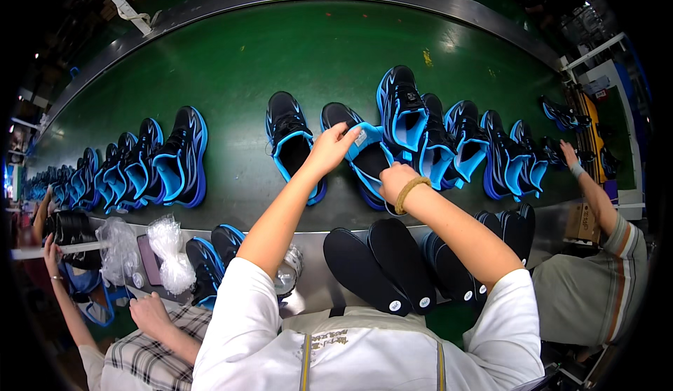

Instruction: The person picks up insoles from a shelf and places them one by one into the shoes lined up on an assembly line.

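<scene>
A black and bright-blue sneaker (338,115) sits before me on the green belt, its opening toward me. My left hand (331,151) is closed on the left edge of its light-blue collar, thumb and fingertips pinching the lining. Curled at the right side of the same opening, near the heel, is my right hand (399,182); its fingertips are partly hidden. A matching sneaker (286,117) stands just left of the held one, under my left forearm. Another sneaker (399,100) leans at the right, touching its neighbours.
Black insoles (354,261) with round white stickers lie along the metal ledge (315,251) near my body. More sneakers (184,156) line the green belt (231,61) on both sides. Clear plastic bags (170,254) lie at left. Other people's arms (596,194) reach in from both sides.
</scene>
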Demonstrator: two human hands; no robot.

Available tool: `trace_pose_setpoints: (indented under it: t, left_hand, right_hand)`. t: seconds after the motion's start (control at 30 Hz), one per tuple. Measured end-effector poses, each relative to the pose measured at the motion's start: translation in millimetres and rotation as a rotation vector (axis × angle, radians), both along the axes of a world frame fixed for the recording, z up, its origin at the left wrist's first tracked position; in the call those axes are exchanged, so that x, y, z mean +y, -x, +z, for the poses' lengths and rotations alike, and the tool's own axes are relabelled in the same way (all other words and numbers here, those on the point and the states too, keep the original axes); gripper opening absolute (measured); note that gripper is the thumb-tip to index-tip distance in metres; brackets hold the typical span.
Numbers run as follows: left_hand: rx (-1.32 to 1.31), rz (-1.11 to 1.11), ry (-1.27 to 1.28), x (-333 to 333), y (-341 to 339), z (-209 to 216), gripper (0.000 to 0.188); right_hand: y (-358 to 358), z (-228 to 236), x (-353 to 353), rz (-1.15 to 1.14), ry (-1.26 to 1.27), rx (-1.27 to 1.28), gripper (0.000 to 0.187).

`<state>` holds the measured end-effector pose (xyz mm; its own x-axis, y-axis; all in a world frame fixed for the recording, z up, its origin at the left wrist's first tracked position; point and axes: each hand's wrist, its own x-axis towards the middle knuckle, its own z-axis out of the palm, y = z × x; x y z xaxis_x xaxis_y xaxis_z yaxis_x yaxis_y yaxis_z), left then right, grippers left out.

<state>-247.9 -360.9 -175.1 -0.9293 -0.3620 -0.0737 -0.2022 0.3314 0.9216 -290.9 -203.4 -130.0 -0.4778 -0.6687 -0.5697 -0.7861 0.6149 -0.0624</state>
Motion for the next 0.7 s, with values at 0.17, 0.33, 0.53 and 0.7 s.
trace_pose_setpoints:
  t: [0.17,0.33,0.53,0.7]
  left_hand:
    - [-0.029,-0.006,-0.047,-1,0,-2,0.037]
    - [-0.052,-0.018,-0.087,1,1,-2,0.035]
    - [-0.059,-0.014,-0.061,-1,-1,-5,0.034]
    - [-0.072,-0.021,-0.080,-4,0,-10,0.033]
  right_hand:
    - [0,-45,-5,0.125,0.212,0.215,0.019]
    - [12,-81,-15,0.096,0.270,0.270,0.022]
    - [10,-81,-20,0.094,-0.031,0.149,0.027]
    - [12,-70,-30,0.235,-0.282,0.121,0.032]
